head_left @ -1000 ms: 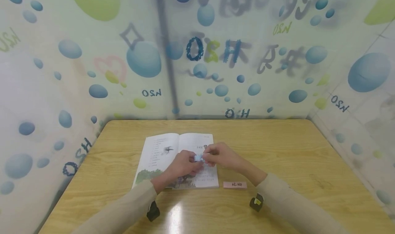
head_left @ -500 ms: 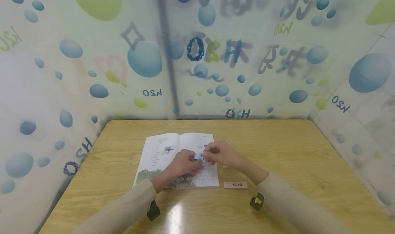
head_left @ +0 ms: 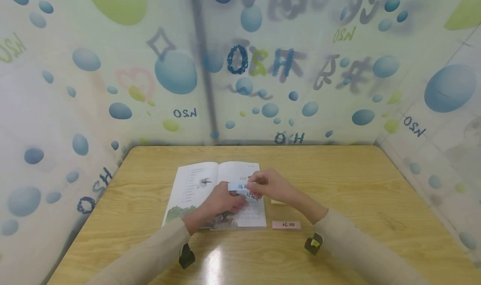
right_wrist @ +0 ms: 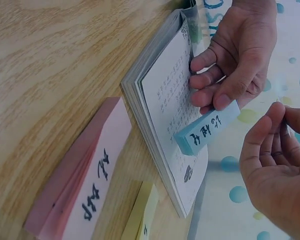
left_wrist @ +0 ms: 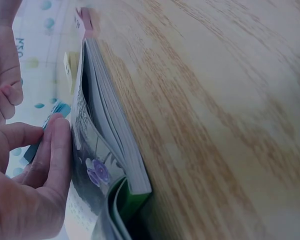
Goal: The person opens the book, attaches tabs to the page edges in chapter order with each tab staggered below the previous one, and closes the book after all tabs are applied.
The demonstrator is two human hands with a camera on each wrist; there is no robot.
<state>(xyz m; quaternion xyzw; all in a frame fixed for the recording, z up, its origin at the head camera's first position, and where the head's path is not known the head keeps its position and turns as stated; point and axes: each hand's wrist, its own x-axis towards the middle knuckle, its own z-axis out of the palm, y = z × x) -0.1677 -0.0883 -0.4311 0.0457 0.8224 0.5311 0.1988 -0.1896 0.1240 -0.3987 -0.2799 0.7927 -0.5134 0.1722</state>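
My left hand [head_left: 224, 199] pinches a blue sticky-note pad [right_wrist: 210, 129] between thumb and fingers, close over the right page of an open book [head_left: 193, 189]. Dark handwriting marks the pad's top note. In the head view, my right hand [head_left: 271, 187] pinches the right end of a light blue sticky note [head_left: 236, 187], which stands just above the pad and also bears writing. The right wrist view shows my right fingertips [right_wrist: 276, 109] pressed together, with the note mostly out of sight there. In the left wrist view, the pad [left_wrist: 61, 108] sticks out past my left fingers.
A pink sticky-note pad [head_left: 286, 225] with handwriting lies on the wooden table [head_left: 338, 172] right of the book. Behind it is a yellow pad [right_wrist: 141, 212], partly hidden by my right forearm in the head view. Patterned walls [head_left: 319, 97] enclose the table's back and sides.
The light blue note has come up from the pad and now shows as a separate strip above it. My right hand has risen slightly; my left hand stays almost still.
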